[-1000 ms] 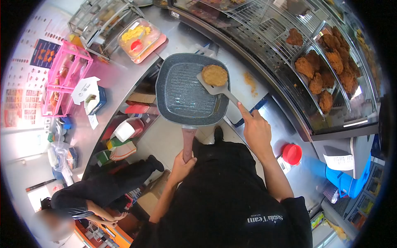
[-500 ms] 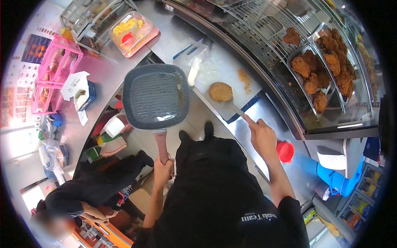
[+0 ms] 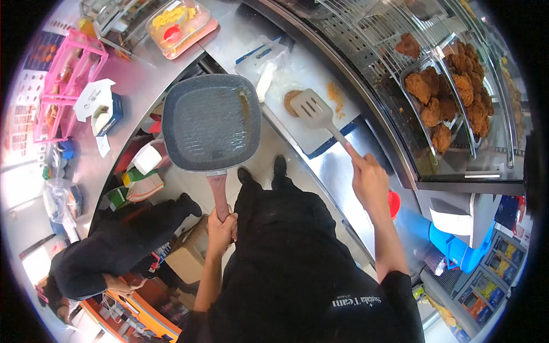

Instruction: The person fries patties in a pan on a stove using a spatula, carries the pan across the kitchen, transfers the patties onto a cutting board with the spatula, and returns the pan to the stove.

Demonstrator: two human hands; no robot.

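Note:
My left hand [image 3: 222, 230] is wrapped round the brown handle of a square grill pan [image 3: 210, 123]. The pan is held out over the floor, with nothing in it but a wet, oily sheen. In my right hand [image 3: 369, 182] is a slotted spatula [image 3: 313, 108], its grey blade raised over the cutting board [image 3: 297, 130]. A round brown patty [image 3: 291, 103] lies on the board, partly covered from view by the blade. Orange crumbs [image 3: 335, 94] are scattered to its right. A white wrapped tube [image 3: 265, 82] and clear plastic lie to its left.
A glass cabinet with fried chicken [image 3: 432, 94] stands at the right. A red cup [image 3: 393, 204] and a blue container [image 3: 457, 243] are near my right arm. A tub of yellow food [image 3: 178, 26] sits at upper left. Another person [image 3: 134, 234] bends low at left.
The spatula has come away from beside the patty and now hangs above it, blade showing flat. My left hand still holds the pan, which appears slightly higher and further left.

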